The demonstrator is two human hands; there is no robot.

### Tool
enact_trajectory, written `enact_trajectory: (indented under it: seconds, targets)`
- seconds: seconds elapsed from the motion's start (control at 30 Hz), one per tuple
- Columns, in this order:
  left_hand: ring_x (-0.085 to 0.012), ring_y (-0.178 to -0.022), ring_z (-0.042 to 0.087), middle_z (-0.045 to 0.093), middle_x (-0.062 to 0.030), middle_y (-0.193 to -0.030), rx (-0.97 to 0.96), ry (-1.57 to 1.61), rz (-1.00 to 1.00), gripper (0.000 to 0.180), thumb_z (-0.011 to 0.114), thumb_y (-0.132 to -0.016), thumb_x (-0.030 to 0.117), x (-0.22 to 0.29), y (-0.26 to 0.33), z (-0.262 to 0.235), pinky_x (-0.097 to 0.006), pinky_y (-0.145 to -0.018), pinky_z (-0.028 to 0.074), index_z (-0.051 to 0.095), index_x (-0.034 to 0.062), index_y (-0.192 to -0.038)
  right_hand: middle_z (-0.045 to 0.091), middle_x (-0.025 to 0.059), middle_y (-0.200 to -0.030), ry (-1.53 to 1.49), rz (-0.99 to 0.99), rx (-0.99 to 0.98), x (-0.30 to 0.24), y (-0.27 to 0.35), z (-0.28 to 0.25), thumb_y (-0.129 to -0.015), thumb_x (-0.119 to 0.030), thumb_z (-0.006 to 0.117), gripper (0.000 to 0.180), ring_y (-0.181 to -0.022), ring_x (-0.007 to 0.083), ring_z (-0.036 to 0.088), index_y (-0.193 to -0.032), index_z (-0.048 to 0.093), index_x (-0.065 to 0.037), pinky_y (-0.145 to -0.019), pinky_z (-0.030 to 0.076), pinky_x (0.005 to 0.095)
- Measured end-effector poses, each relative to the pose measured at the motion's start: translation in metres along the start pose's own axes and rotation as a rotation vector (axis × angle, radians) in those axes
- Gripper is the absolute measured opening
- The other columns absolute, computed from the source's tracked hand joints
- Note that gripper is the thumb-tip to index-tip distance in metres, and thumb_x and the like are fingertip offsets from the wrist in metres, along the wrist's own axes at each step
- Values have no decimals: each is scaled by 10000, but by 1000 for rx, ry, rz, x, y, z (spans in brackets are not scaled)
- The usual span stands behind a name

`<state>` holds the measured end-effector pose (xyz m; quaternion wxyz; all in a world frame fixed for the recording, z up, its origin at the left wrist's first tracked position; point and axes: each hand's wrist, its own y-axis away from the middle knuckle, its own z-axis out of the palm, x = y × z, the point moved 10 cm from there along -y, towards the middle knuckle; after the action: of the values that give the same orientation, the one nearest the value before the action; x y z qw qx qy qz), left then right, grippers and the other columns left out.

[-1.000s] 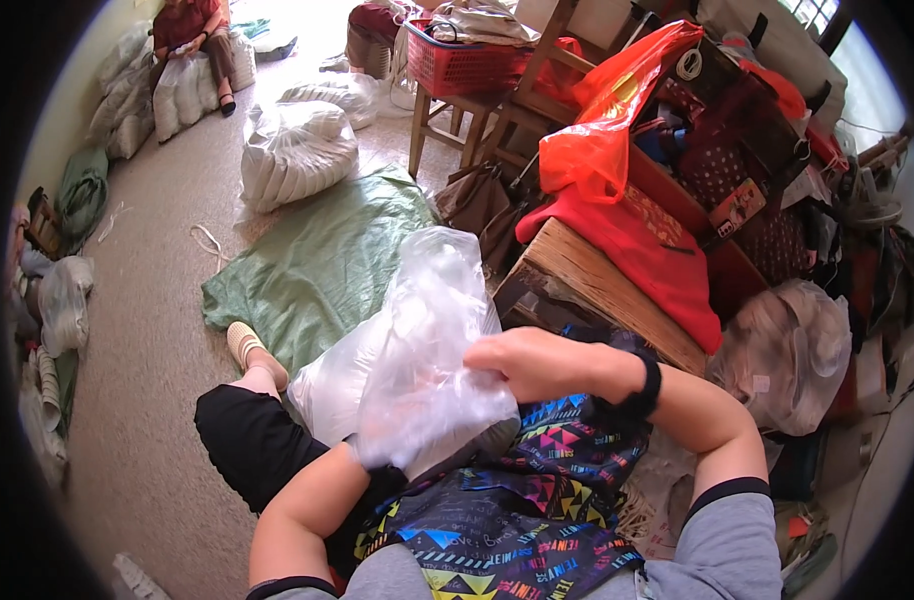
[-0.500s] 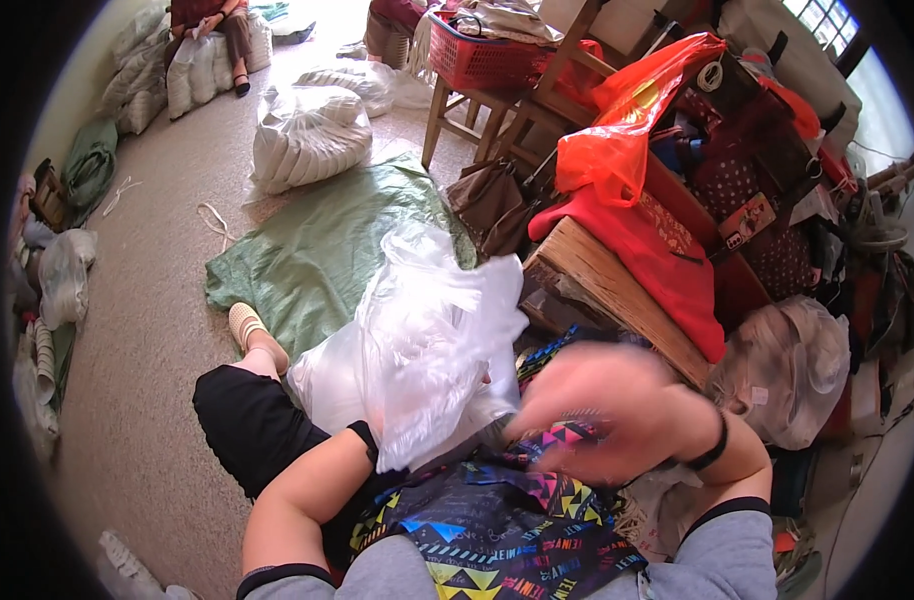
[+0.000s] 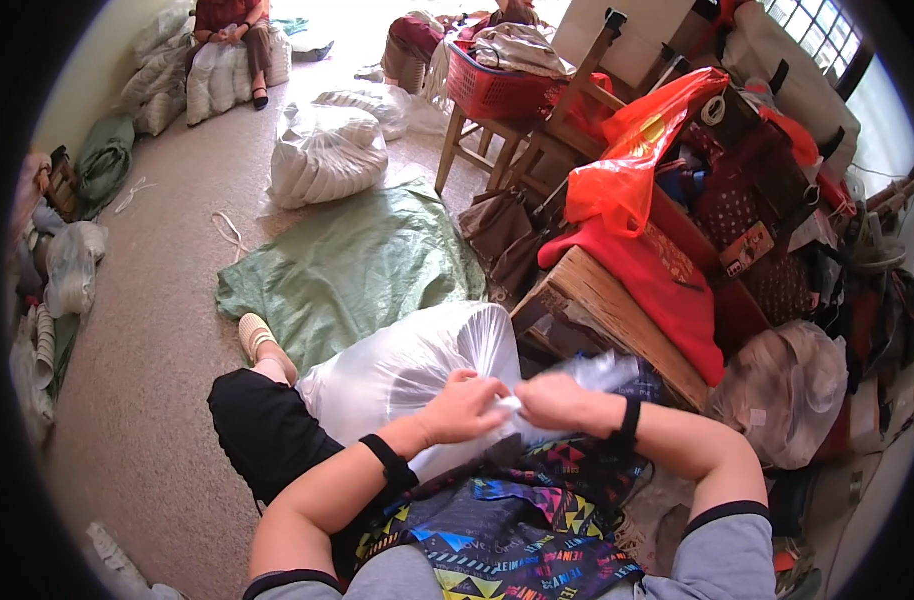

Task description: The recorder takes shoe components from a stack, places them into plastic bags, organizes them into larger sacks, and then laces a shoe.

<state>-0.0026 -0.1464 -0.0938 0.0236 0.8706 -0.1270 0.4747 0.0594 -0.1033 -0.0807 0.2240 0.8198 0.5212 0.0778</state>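
Both hands pinch the gathered neck of the clear plastic bag (image 3: 407, 370), left hand (image 3: 464, 405) and right hand (image 3: 557, 400) touching; the full bag lies left of the grip (on the lap), beside the wooden crate (image 3: 607, 320).

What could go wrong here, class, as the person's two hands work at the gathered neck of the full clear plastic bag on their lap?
1. The thin film of the clear plastic bag is pulled taut where the left hand and right hand grip it; it might tear.
2. The bulging bag rests on the knee; it could roll off onto the green sack.
3. The wooden bench corner sits close and might snag it.
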Motion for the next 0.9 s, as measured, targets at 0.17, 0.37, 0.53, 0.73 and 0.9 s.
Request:
enact_trajectory:
  seconds: [0.17,0.37,0.53,0.73,0.9]
  targets:
    - [-214,-957,593,598,-58,-980,304,-430,478,392,618,-770,211,74,25,-2,-520,-1041,292,556,68,-1130,667,104,-817,-1278,128,-799,-38,44,63,-884,-191,525,208,-707,183,655,-922,648,-27,-654,532,322]
    - [-263,-989,593,596,-134,-1047,6,433,144,311,551,-846,134,43,5,0,-327,-883,468,540,57,-1148,621,88,-1134,-2147,418,-846,-88,71,30,-903,-289,585,415,-1029,169,603,-1207,548,-8,-938,468,322]
    - [-193,-997,584,616,-124,-1007,63,-33,66,250,557,-907,231,49,21,-37,-304,-865,459,594,33,-1055,458,143,-1315,-1631,-447,-258,-88,29,-49,-796,-572,667,936,-1204,274,466,-1403,265,16,-1061,336,367]
    - [-250,-977,612,664,-142,-1018,-308,412,-121,285,474,-959,256,14,-3,37,-364,-885,450,602,60,-1120,599,169,-956,65,-489,156,-52,22,-56,-702,-433,761,856,-1017,325,577,-1339,396,8,-970,391,430]
    - [-317,-788,610,606,-120,-796,-68,77,-43,218,573,-887,215,3,-6,33,-382,-702,478,564,85,-1061,643,118,-775,-358,79,-317,33,40,18,-816,-282,655,320,-776,240,628,-1037,650,-52,-782,467,343]
